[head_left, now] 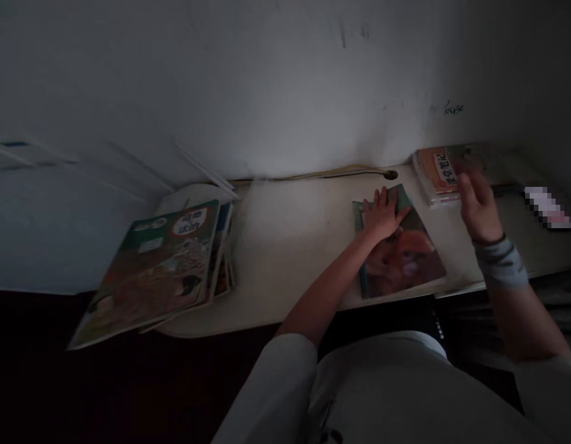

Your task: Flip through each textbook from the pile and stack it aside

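My left hand (382, 216) lies flat with its fingers spread on the upper part of a book (410, 259) with a reddish picture and green edge. To the right, my right hand (480, 209) is raised near a stack of smaller books (436, 172) with an orange label. Its fingers are bent and blurred, and whether they hold anything is unclear. A grey band is round the right wrist.
A stack of large picture books (160, 265) sits at the table's left end, overhanging the edge. The pale table (285, 246) runs along a wall, with a cable and a round hole (390, 175) at the back. A phone-like object (549, 208) lies far right.
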Demonstrator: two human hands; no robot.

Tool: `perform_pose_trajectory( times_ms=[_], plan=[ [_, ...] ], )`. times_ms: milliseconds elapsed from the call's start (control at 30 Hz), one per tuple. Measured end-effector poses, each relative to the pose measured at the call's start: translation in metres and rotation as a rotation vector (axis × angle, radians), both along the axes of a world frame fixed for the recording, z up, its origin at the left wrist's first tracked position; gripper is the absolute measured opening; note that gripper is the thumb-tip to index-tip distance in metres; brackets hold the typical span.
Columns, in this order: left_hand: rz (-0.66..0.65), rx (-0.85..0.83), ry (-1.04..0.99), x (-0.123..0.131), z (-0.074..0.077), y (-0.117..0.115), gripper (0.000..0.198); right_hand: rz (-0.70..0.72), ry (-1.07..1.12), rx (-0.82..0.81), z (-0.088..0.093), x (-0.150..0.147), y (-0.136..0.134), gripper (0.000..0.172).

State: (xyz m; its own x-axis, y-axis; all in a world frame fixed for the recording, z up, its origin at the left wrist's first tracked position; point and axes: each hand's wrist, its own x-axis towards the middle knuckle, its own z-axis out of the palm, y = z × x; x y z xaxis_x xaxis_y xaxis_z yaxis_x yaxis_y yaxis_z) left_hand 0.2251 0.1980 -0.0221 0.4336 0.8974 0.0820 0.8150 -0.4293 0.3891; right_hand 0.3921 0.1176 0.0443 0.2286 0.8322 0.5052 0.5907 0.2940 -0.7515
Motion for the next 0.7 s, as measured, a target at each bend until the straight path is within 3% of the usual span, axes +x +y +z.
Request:
perform_pose_trajectory(
  times_ms=[100, 167, 267, 367, 500, 600, 700],
  plan=[
    [0.004, 0.043, 0.0, -0.005, -0.002, 0.005, 0.065, 0.254, -0.608, -0.059, 0.017, -0.028, -0.038, 0.045],
    [0.029, 0.057, -0.014, -0.011, -0.006, 0.009, 0.066, 0.358, -0.872, -0.171, 0.008, -0.049, -0.053, 0.042],
    [-0.005, 0.018, 0.028, -0.018, -0.011, 0.013, 0.067, 0.321, -1.058, -0.334, -0.015, -0.064, -0.057, 0.039],
    [0.004, 0.011, 0.008, -0.023, -0.002, 0.017, 0.066, 0.259, -1.089, -0.319, -0.024, -0.067, -0.053, 0.041],
    [0.072, 0.128, -0.101, -0.024, 0.009, 0.019, 0.063, 0.301, -1.064, -0.23, -0.012, -0.074, -0.057, 0.043],
    [-0.001, 0.053, -0.053, -0.024, -0.003, 0.016, 0.062, 0.224, -0.923, -0.18, -0.003, -0.06, -0.059, 0.042],
    [0.014, -0.009, -0.091, -0.024, -0.016, 0.018, 0.061, -0.006, -0.611, -0.082, -0.005, -0.02, -0.039, 0.042]
  ],
)
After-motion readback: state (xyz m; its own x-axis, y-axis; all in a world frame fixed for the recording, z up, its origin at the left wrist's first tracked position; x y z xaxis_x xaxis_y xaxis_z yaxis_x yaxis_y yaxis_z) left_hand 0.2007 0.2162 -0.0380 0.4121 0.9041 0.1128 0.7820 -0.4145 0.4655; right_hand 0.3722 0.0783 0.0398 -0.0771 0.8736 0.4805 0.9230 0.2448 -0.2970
